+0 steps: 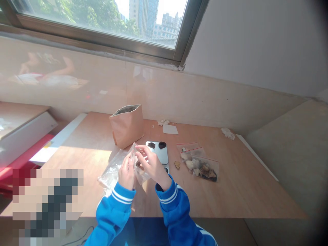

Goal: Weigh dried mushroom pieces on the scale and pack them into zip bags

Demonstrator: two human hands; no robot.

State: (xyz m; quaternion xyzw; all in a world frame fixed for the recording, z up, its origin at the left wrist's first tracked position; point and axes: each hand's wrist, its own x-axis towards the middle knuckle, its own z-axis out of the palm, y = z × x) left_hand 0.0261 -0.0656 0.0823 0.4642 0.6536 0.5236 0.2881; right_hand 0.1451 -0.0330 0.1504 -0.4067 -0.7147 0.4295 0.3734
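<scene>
Near the front middle of the table, my left hand (126,171) grips a clear plastic bag (141,175) by its edge. My right hand (152,164) is closed at the top of the same bag, fingers bent over its mouth; something brown shows inside. Under and left of my left hand lie more clear plastic bags (111,171). Just behind my right hand is a white kitchen scale (162,155) with two dark pieces (162,145) on its plate. A small brown piece (177,165) rests on the table to the right of it.
A brown paper pouch (128,126) stands open behind my hands. To the right lie several filled zip bags (205,168) with pale and dark pieces. A white paper (170,129) and crumpled tissues (228,133) sit near the wall. The wooden table (243,191) ends before my body.
</scene>
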